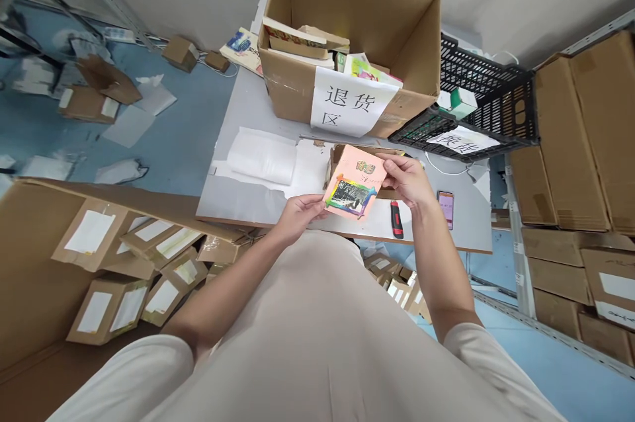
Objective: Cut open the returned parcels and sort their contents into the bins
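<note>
A pink booklet with a dark, rainbow-framed picture on its cover is held up over the table's front part. My left hand pinches its lower left corner, and my right hand grips its upper right edge. Behind it lies an opened cardboard package, largely hidden by the booklet and my right hand. A red and black box cutter rests on the table just below my right hand. Left of the booklet is a folded sheet of white packing film.
A big cardboard box holding books, with a paper sign, stands at the table's back. Beside it is a black plastic crate with small boxes. A phone lies at right. Labelled parcels fill a carton at lower left; stacked boxes stand right.
</note>
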The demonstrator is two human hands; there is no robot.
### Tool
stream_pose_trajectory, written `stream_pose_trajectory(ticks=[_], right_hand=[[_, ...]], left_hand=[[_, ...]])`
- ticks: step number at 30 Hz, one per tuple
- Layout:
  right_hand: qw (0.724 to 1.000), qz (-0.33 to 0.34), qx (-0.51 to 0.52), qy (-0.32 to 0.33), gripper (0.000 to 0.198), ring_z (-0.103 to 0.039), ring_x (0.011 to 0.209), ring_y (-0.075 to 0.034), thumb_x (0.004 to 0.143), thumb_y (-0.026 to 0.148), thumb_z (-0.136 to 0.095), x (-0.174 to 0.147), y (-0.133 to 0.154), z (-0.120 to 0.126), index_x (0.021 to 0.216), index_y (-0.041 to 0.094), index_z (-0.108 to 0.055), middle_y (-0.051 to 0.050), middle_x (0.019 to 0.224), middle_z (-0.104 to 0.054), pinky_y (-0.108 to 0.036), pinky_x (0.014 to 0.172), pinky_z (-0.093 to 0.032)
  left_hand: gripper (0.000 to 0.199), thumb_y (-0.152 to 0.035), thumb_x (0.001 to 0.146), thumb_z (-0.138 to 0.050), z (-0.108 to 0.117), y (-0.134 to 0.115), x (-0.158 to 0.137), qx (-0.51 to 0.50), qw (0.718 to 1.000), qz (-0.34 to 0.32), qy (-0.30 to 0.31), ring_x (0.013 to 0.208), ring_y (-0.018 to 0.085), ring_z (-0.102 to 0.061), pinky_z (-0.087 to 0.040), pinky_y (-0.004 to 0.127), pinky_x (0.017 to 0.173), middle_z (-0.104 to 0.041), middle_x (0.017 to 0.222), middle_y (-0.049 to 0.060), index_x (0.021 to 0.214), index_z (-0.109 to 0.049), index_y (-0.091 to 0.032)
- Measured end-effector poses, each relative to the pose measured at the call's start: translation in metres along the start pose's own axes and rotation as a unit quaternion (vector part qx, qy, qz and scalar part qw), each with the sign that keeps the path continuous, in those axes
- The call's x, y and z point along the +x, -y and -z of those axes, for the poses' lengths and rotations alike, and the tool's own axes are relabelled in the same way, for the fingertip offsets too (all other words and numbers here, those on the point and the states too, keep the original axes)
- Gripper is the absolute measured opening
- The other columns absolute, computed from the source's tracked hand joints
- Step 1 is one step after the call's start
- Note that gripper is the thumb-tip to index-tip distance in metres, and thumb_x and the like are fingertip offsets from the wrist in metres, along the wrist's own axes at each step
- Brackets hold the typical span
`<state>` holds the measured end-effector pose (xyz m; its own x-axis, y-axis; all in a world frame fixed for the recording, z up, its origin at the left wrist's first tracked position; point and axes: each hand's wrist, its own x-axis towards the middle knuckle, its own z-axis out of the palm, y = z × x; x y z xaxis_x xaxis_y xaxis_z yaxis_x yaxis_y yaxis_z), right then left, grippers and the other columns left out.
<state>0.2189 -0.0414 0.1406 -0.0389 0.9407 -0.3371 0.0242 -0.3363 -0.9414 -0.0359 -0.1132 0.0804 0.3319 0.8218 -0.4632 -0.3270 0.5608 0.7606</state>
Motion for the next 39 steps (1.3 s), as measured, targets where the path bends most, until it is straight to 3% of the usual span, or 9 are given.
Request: stream_pose_trajectory(ticks=[7, 13, 18, 23, 28, 31, 36, 38, 39], right_hand=[[0.998, -0.006, -0.045, 0.036, 0.051, -0.064, 0.055, -0.011, 0.07, 0.056, -0.072, 0.005, -0.003, 0.006, 0.109, 0.023, -0.069, -0.002, 0.076, -0.072, -0.023, 0.046, -0.054], [0.987, 0.039, -0.15, 0.038, 0.051, -0.068, 0.059, -0.018, 0.077, 0.061, -0.062, 0.021, 0.017, -0.01, 0.109, 0.022, -0.067, -0.002, 0.064, -0.07, -0.03, 0.05, -0.057], [0.987, 0.128, -0.082, -0.045, 0.046, -0.07, 0.064, -0.018, 0.08, 0.061, -0.058, 0.078, 0.06, 0.007, 0.105, 0.022, -0.063, -0.002, 0.064, -0.068, -0.028, 0.052, -0.057], [0.971, 0.214, -0.001, -0.102, 0.035, -0.071, 0.077, -0.014, 0.086, 0.055, -0.053, 0.16, 0.092, 0.017, 0.103, 0.024, -0.057, -0.001, 0.078, -0.07, -0.023, 0.066, -0.059], [0.979, 0.097, 0.087, -0.156, 0.021, -0.071, 0.078, -0.011, 0.091, 0.027, -0.048, 0.191, 0.083, 0.026, 0.111, 0.02, -0.052, -0.003, 0.088, -0.07, -0.023, 0.073, -0.059], [0.98, 0.073, 0.07, -0.174, 0.033, -0.07, 0.074, -0.011, 0.084, 0.02, -0.057, 0.163, 0.055, 0.053, 0.117, 0.02, -0.052, -0.004, 0.099, -0.069, -0.025, 0.073, -0.06], [0.973, 0.094, 0.014, -0.211, 0.044, -0.07, 0.07, -0.015, 0.077, 0.036, -0.067, 0.068, -0.018, 0.118, 0.118, 0.022, -0.057, -0.008, 0.106, -0.07, -0.029, 0.066, -0.06], [0.97, 0.068, -0.002, -0.234, 0.047, -0.07, 0.067, -0.014, 0.075, 0.042, -0.069, 0.027, -0.057, 0.139, 0.116, 0.022, -0.059, -0.007, 0.102, -0.07, -0.03, 0.065, -0.06], [0.972, 0.042, -0.01, -0.233, 0.048, -0.069, 0.066, -0.014, 0.074, 0.044, -0.07, 0.008, -0.077, 0.146, 0.115, 0.022, -0.06, -0.007, 0.102, -0.071, -0.03, 0.064, -0.06]], left_hand=[[0.044, -0.044, 0.066, -0.079, -0.004, 0.005, 0.003, -0.061, 0.998, 0.022, -0.001, 0.077, 0.014, -0.067, -0.053, 0.031, 0.081, -0.074, 0.095, 0.007, 0.1, -0.072, -0.017], [0.044, -0.047, 0.067, -0.077, 0.002, -0.004, 0.021, -0.103, 0.993, -0.024, -0.055, 0.083, 0.016, -0.068, -0.051, 0.031, 0.083, -0.073, 0.093, 0.008, 0.098, -0.071, -0.016], [0.048, -0.051, 0.068, -0.075, 0.007, -0.009, 0.027, -0.109, 0.987, -0.048, -0.112, 0.089, 0.019, -0.069, -0.049, 0.031, 0.084, -0.072, 0.097, 0.01, 0.101, -0.068, -0.016], [0.055, -0.054, 0.066, -0.075, 0.013, 0.015, 0.011, -0.088, 0.978, -0.022, -0.188, 0.091, 0.02, -0.067, -0.05, 0.031, 0.082, -0.07, 0.103, 0.012, 0.104, -0.066, -0.016], [0.067, -0.066, 0.07, -0.063, 0.036, 0.057, 0.006, 0.059, 0.968, 0.02, -0.241, 0.108, 0.029, -0.063, -0.049, 0.041, 0.091, -0.067, 0.113, 0.016, 0.113, -0.062, -0.014], [0.068, -0.062, 0.075, -0.059, 0.058, 0.068, 0.019, 0.312, 0.912, 0.005, -0.266, 0.122, 0.033, -0.052, -0.039, 0.047, 0.104, -0.059, 0.126, 0.02, 0.118, -0.06, -0.01], [0.099, -0.042, 0.067, -0.075, 0.089, 0.042, 0.071, 0.661, 0.697, 0.022, -0.275, 0.145, 0.039, -0.006, -0.018, 0.057, 0.113, -0.009, 0.157, 0.024, 0.147, -0.027, -0.009], [0.107, -0.035, 0.062, -0.08, 0.1, 0.03, 0.098, 0.687, 0.667, 0.038, -0.286, 0.146, 0.039, 0.0, -0.014, 0.061, 0.112, 0.001, 0.158, 0.022, 0.149, -0.02, -0.014], [0.106, -0.032, 0.061, -0.081, 0.106, 0.025, 0.11, 0.664, 0.678, 0.052, -0.311, 0.145, 0.04, 0.001, -0.015, 0.063, 0.111, 0.0, 0.158, 0.021, 0.149, -0.023, -0.016]])
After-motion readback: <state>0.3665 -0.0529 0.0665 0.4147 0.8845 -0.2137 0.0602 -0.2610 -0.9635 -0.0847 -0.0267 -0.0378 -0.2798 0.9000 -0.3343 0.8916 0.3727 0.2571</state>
